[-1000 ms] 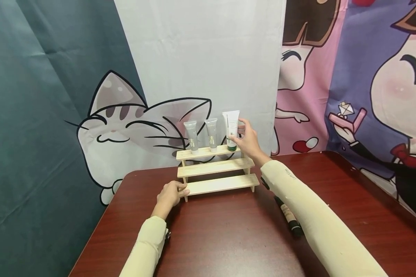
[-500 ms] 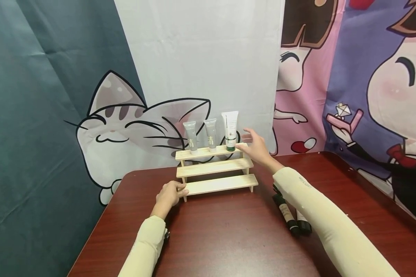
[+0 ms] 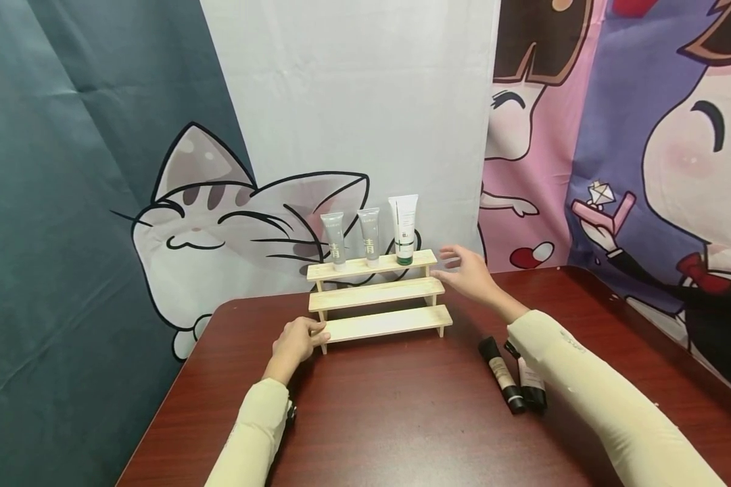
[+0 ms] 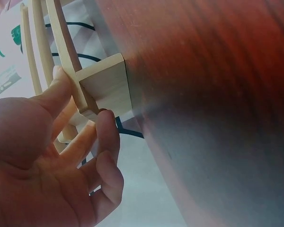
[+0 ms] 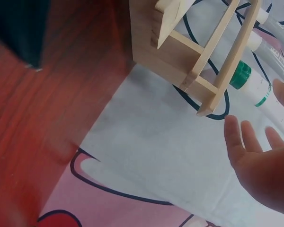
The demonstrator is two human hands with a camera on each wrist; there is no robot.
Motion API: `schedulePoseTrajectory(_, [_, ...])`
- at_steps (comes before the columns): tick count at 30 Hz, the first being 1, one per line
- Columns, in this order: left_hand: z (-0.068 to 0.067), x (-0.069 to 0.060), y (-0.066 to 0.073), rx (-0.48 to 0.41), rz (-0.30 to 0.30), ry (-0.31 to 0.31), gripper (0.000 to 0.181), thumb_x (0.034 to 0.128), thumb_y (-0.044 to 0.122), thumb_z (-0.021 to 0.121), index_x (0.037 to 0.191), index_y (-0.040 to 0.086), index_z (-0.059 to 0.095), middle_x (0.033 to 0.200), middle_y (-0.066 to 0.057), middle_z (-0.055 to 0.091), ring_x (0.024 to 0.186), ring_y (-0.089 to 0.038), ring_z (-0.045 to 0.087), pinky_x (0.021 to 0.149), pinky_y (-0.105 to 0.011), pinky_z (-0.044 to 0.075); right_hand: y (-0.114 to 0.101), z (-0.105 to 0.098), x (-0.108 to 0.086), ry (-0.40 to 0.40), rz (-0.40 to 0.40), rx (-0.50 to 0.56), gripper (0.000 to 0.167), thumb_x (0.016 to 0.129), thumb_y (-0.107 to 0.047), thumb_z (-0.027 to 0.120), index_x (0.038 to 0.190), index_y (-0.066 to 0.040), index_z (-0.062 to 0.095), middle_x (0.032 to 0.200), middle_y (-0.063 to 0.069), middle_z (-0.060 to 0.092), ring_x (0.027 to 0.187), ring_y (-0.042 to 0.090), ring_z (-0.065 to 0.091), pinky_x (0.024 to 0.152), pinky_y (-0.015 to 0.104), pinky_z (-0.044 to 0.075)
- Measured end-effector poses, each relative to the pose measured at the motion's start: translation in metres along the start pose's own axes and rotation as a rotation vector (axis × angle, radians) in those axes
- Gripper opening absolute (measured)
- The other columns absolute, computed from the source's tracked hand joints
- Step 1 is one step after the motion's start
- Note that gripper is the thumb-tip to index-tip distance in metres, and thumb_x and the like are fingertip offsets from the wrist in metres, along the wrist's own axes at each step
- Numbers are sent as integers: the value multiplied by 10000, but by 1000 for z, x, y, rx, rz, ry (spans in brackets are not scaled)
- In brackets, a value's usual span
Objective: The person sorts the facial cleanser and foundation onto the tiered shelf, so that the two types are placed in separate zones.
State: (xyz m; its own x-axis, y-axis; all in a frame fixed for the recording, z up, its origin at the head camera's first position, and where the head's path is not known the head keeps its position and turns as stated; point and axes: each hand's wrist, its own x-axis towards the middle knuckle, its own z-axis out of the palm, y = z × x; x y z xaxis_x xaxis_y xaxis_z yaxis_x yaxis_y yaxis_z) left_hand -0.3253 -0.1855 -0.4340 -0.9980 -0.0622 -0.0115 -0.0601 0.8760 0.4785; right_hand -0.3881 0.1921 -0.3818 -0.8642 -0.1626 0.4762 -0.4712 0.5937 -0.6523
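Observation:
A three-step wooden rack [image 3: 377,293] stands on the table. On its top step two grey tubes [image 3: 335,240] [image 3: 370,237] and a white tube with a green cap [image 3: 404,230] stand upright, the white one at the right. My left hand [image 3: 295,343] pinches the left end of the lowest step; in the left wrist view the thumb and fingers [image 4: 108,132] are around that wooden corner. My right hand [image 3: 467,272] is in the air just right of the top step, fingers apart, holding nothing. The right wrist view shows this hand [image 5: 267,165] apart from the white tube [image 5: 265,97].
Two dark-capped tubes, one black and beige [image 3: 502,374] and one pale pink [image 3: 531,379], lie side by side on the red-brown table [image 3: 402,412], right of the rack and near my right sleeve. A printed cloth [image 3: 371,101] hangs behind the table.
My right hand has let go of the white tube and moved right and down, away from it. More of the two lying tubes shows. The left hand keeps its pinch on the rack.

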Motion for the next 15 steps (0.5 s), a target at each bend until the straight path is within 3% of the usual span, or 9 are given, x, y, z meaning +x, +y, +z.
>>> schedulePoseTrajectory(8, [-2, 0, 1, 5, -2, -3, 429, 893, 402, 730, 1304, 290, 678, 1390, -80, 590, 1261, -363, 545, 880, -585, 468, 10, -16, -24, -73, 8, -44, 477, 815, -251, 840, 1204, -45, 658, 1138, 199, 692, 966, 368, 710, 756, 477, 581])
schedulePoseTrajectory(15, [-1, 1, 1, 1, -1, -3, 432, 892, 408, 726, 1304, 289, 678, 1388, -83, 591, 1256, -364, 548, 891, -589, 465, 19, -31, -43, -127, 30, -72, 472, 815, -305, 837, 1188, -72, 667, 1098, 151, 704, 917, 274, 723, 739, 425, 575])
